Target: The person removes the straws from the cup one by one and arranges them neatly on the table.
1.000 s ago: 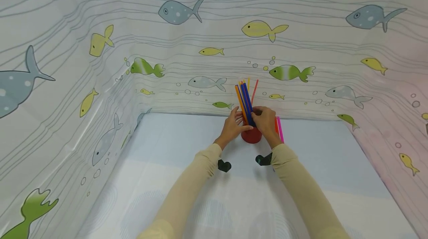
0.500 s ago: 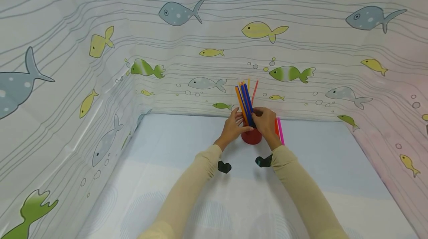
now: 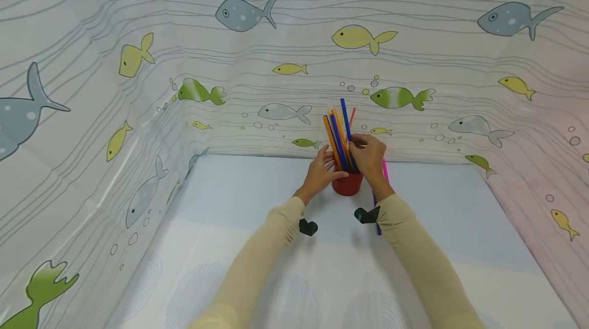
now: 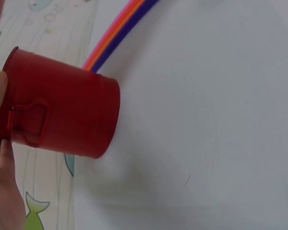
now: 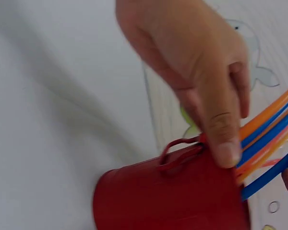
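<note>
My left hand (image 3: 318, 173) holds the small red metal bucket (image 3: 347, 184) at its rim; in the right wrist view its thumb presses the rim near the wire handle (image 5: 180, 154). Several orange, blue and yellow drinking straws (image 3: 335, 140) lean to the left inside the upright bucket. My right hand (image 3: 369, 158) pinches one blue straw (image 3: 345, 117), which stands higher than the bunch, its lower end at the bucket's mouth. In the right wrist view, right-hand fingertips show at the edge on this blue straw (image 5: 269, 176). A pink straw (image 5: 273, 162) leans at the back.
Pink, orange and purple straws (image 4: 119, 33) lie on the white table right of the bucket, partly hidden by my right arm in the head view. A fish-patterned sheet (image 3: 257, 84) rises behind and at both sides. Dark heart-shaped pieces (image 3: 308, 227) show by both wrists.
My right hand has shifted slightly up and right, and one blue straw has risen apart from the bunch with it. My left hand stays on the bucket.
</note>
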`<action>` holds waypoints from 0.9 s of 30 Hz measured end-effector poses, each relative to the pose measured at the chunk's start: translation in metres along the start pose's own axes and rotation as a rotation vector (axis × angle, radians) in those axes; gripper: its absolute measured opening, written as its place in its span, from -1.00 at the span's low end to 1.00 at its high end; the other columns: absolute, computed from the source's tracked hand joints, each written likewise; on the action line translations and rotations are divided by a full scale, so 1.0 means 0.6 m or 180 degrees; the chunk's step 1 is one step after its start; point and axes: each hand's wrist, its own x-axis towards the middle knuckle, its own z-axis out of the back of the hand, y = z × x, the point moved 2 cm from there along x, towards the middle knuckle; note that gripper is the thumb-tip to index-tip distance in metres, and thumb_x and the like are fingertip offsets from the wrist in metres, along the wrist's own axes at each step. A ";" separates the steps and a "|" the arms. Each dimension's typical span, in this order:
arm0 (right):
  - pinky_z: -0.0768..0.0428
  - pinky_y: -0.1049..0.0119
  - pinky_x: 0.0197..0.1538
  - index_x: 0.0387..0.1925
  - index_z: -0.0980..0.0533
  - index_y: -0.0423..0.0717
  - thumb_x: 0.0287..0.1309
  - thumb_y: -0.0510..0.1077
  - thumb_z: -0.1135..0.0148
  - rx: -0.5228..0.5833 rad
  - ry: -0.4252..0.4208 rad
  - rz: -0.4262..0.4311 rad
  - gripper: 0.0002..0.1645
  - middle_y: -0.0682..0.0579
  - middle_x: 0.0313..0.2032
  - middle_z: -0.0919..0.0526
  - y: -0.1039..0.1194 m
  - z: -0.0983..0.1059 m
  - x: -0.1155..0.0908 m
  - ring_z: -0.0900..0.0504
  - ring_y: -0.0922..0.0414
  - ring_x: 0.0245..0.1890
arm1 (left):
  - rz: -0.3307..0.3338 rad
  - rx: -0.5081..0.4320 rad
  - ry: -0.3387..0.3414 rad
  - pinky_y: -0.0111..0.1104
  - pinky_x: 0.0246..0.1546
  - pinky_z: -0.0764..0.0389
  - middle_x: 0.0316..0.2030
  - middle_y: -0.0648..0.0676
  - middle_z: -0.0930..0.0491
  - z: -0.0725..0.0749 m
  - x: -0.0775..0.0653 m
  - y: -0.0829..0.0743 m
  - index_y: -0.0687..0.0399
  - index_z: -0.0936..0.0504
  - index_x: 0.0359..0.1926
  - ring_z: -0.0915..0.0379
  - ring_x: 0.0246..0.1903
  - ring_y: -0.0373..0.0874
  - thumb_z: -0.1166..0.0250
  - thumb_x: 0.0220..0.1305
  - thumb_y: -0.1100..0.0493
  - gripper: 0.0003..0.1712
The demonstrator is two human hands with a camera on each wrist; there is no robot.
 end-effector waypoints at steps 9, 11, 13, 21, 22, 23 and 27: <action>-0.70 0.29 -0.16 -0.21 -0.70 -0.27 0.09 -0.27 -0.40 0.0114 -0.0380 0.0321 -0.80 -0.11 -0.26 -0.73 0.057 0.050 0.033 -0.72 0.03 -0.26 | 0.0037 0.0092 -0.0012 -0.34 0.20 -0.45 0.25 0.11 -0.41 -0.001 0.000 0.000 0.04 0.05 0.52 -0.34 0.27 -0.09 -0.53 0.04 0.18 0.17; -0.69 0.34 -0.16 -0.20 -0.70 -0.27 0.10 -0.26 -0.40 0.0143 -0.0444 0.0345 -0.79 -0.10 -0.25 -0.73 0.068 0.062 0.038 -0.72 0.04 -0.25 | 0.0063 0.0103 -0.0012 -0.34 0.20 -0.45 0.25 0.10 -0.41 -0.002 0.000 0.000 0.05 0.05 0.52 -0.34 0.28 -0.10 -0.53 0.04 0.16 0.17; -0.67 0.38 -0.14 -0.18 -0.70 -0.25 0.12 -0.23 -0.40 0.0155 -0.0480 0.0343 -0.77 -0.09 -0.23 -0.73 0.077 0.074 0.044 -0.72 0.06 -0.23 | 0.0087 0.0123 -0.0015 -0.34 0.21 -0.44 0.26 0.09 -0.41 -0.003 0.000 0.001 0.03 0.05 0.52 -0.34 0.28 -0.10 -0.53 0.04 0.15 0.17; -0.65 0.45 -0.12 -0.13 -0.70 -0.23 0.13 -0.22 -0.39 0.0218 -0.0667 0.0391 -0.75 -0.05 -0.21 -0.74 0.101 0.120 0.063 -0.71 0.12 -0.21 | -0.0023 0.0105 0.0005 -0.31 0.22 -0.44 0.23 0.09 -0.44 0.000 0.001 0.002 0.14 0.05 0.51 -0.33 0.28 -0.11 -0.54 0.03 0.17 0.18; -0.65 0.45 -0.13 -0.15 -0.70 -0.24 0.12 -0.23 -0.39 0.0236 -0.0691 0.0411 -0.76 -0.05 -0.21 -0.74 0.102 0.125 0.064 -0.71 0.13 -0.22 | -0.0030 0.0105 0.0009 -0.32 0.22 -0.44 0.23 0.09 -0.44 0.000 0.000 0.003 0.15 0.05 0.51 -0.33 0.28 -0.11 -0.54 0.03 0.17 0.19; -0.65 0.46 -0.13 -0.15 -0.70 -0.24 0.12 -0.24 -0.39 0.0233 -0.0712 0.0420 -0.76 -0.05 -0.22 -0.74 0.101 0.129 0.065 -0.71 0.13 -0.22 | -0.0034 0.0113 0.0006 -0.33 0.21 -0.44 0.22 0.09 -0.44 0.000 0.000 0.003 0.16 0.05 0.51 -0.34 0.28 -0.11 -0.54 0.02 0.17 0.19; -0.64 0.48 -0.13 -0.16 -0.70 -0.25 0.12 -0.25 -0.38 0.0147 -0.0768 0.0428 -0.76 -0.07 -0.23 -0.74 0.095 0.144 0.066 -0.71 0.13 -0.24 | -0.0063 0.0100 -0.0006 -0.32 0.21 -0.44 0.21 0.14 -0.44 0.000 0.000 0.003 0.20 0.05 0.50 -0.35 0.27 -0.08 -0.55 0.01 0.19 0.20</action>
